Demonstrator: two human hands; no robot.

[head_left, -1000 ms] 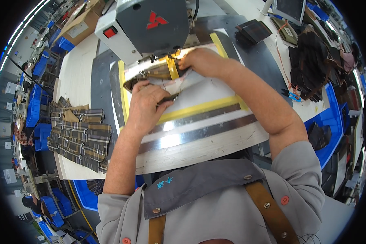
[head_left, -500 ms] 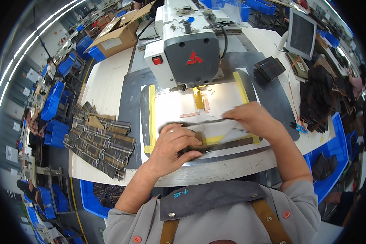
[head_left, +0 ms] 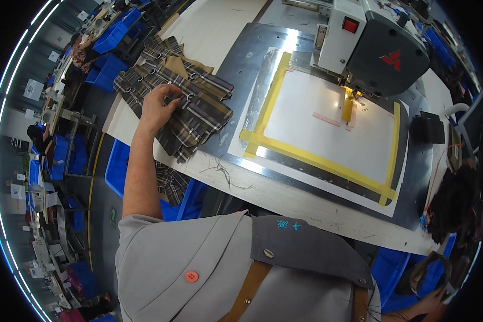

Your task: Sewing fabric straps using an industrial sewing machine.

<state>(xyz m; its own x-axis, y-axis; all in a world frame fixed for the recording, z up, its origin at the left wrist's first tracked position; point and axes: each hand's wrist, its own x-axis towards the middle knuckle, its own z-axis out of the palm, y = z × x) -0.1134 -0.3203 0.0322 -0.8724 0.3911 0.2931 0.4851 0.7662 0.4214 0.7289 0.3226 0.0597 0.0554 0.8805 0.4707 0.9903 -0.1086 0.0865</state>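
Observation:
My left hand (head_left: 158,107) is on a stack of plaid fabric pieces with metal buckles (head_left: 204,112) at the table's left, fingers curled closed on the top piece. Low at the right rim, my right hand (head_left: 432,299) is beside a blue bin (head_left: 383,265), closed on a dark looped fabric piece (head_left: 429,268); its fingertips are small and partly hidden. A white template (head_left: 311,145) edged with yellow tape lies on the metal plate (head_left: 413,161) under the sewing machine head (head_left: 386,53), with a lit yellow part (head_left: 348,111) at its middle.
The pale table edge (head_left: 311,214) runs across before me. A dark folded piece (head_left: 426,127), a monitor stand (head_left: 456,107) and a dark pile (head_left: 448,198) are at the right. Another bin (head_left: 115,163) is below left. Co-workers (head_left: 78,53) sit along the left aisle.
The view has swung left. My left hand has moved from the template onto the plaid stack; my right hand has carried the piece off the template, down to the lower right.

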